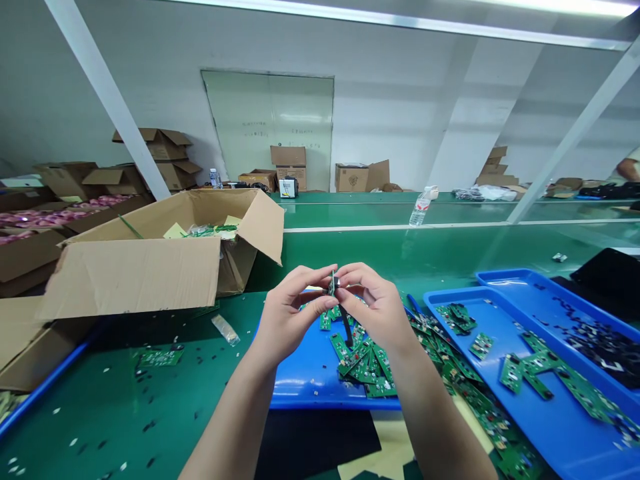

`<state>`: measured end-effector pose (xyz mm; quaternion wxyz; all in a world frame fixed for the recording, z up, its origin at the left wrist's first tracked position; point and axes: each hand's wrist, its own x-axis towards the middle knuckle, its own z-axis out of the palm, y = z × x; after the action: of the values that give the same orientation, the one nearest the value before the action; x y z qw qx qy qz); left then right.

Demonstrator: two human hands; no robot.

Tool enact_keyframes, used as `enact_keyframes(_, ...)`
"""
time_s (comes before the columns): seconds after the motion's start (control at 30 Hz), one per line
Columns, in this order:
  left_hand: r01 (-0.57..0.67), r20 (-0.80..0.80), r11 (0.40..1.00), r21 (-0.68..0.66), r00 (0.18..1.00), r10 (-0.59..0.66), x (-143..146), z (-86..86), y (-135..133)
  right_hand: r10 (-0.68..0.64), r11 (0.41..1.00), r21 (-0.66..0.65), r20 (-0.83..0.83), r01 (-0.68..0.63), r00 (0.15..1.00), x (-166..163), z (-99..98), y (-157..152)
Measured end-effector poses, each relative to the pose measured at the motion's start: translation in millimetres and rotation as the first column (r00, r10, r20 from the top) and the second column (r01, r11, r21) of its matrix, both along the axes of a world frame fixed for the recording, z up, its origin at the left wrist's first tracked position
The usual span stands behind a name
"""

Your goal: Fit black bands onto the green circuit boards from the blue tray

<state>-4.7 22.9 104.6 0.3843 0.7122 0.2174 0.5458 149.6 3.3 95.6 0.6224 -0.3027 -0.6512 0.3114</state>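
Both hands are raised over the green bench, pinching one small green circuit board (331,283) held on edge between them. My left hand (290,313) grips its left side with thumb and fingers closed. My right hand (373,303) pinches the right side, where a small dark part sits against the board. Beneath the hands a blue tray (305,373) holds a heap of green circuit boards (367,367).
An open cardboard box (150,257) stands at the left. Two more blue trays (540,407) at the right hold boards and small black parts (600,347). A water bottle (421,205) stands beyond, cartons line the back wall, and a person's arm (627,168) shows far right.
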Motion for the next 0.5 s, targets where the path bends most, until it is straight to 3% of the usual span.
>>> enact_keyframes(0.17, 0.052, -0.070, 0.998, 0.027, 0.996, -0.050, -3, 4.0, -3, 0.069, 0.992, -0.105, -0.023, -0.071, 0.997, 8, 3.3, 0)
enact_keyframes(0.3, 0.115, -0.114, 0.993, -0.023, 0.987, -0.117, -2, 5.5, -4, 0.052, 0.989, -0.137, -0.025, -0.055, 0.998, 13, 6.0, -2)
enact_keyframes(0.5, 0.155, -0.141, 0.984, -0.092, 0.976, -0.167, -1, 7.5, -4, -0.096, 0.990, -0.099, 0.047, 0.100, 0.994, 12, 9.1, -8)
